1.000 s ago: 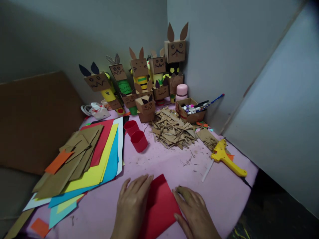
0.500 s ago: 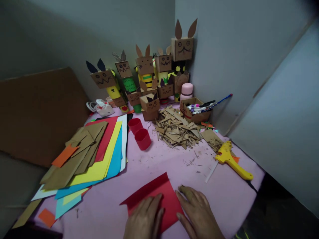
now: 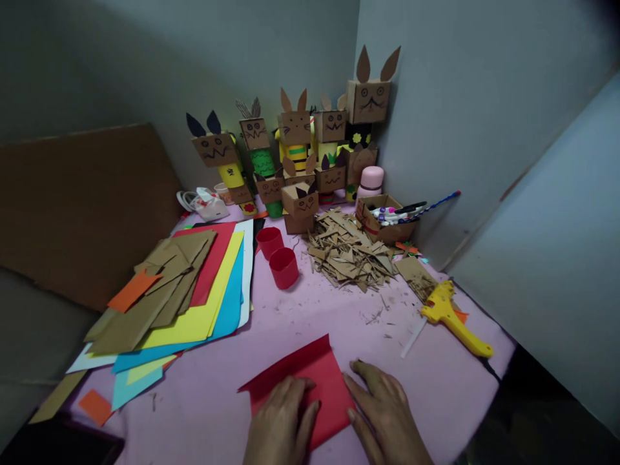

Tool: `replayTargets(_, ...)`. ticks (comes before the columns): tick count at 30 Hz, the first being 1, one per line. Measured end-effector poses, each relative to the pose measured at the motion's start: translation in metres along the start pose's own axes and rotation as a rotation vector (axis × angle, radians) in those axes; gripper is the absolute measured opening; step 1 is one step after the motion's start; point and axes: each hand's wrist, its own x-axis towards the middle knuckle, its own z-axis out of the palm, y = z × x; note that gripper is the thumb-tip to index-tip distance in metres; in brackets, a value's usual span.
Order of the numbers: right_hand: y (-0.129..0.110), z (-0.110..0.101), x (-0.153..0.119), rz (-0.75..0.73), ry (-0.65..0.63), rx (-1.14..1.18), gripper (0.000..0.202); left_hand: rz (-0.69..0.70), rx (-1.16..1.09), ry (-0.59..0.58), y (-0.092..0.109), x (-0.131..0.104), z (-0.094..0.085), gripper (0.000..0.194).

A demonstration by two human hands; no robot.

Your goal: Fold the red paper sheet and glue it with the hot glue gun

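Both hands lie flat on a red paper sheet (image 3: 310, 381) at the near edge of the pink table (image 3: 436, 381). The left hand (image 3: 281, 423) presses down on the sheet's near left part with its fingers spread and flat, pinching nothing. The right hand (image 3: 385, 416) rests along the sheet's right edge, fingers also flat and slightly apart, its fingertips (image 3: 358, 368) partly on the tabletop beside the paper. The sheet looks folded double, with a darker strip along its far left edge, though the dim light makes it hard to be sure.

To flatten or crease such a sheet well, I would judge that one palm should pin it firmly so it cannot slide on the smooth cover while the other runs along the fold from the middle outward, keeping the edges matched.

Toward the left edge lies a stack of coloured sheets (image 3: 194, 303) topped with brown card. Two red cups (image 3: 278, 258) sit near the middle, a heap of cardboard scraps (image 3: 349, 255) beyond them, and a yellow glue gun (image 3: 453, 316) by the right edge, well apart from the hands. Cardboard figures (image 3: 300, 148) fill the far corner.
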Motion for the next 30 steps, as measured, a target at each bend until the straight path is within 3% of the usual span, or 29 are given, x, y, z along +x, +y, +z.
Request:
replayTargets(5,0.004,0.001,-0.001,-0.03,0.025,0.121,0.035,0.021,0.014,0.051,-0.002,-0.005,0.005,0.019)
replayTargets(11,-0.003,0.0,0.001,0.103,0.074,0.203,0.029,0.056,0.038,0.127,-0.006,-0.01,0.013,0.021)
replayTargets(14,-0.005,0.001,0.001,0.099,0.084,0.21,0.028,0.076,0.068,0.156,-0.007,-0.01,0.015,0.021)
replayTargets(23,0.0,0.0,0.001,0.012,0.082,0.075,0.032,0.058,0.09,0.139,-0.003,-0.01,0.013,0.021)
replayTargets(30,-0.001,0.005,0.003,-0.155,0.007,-0.219,0.038,0.06,0.119,0.145,0.004,-0.007,0.009,0.02)
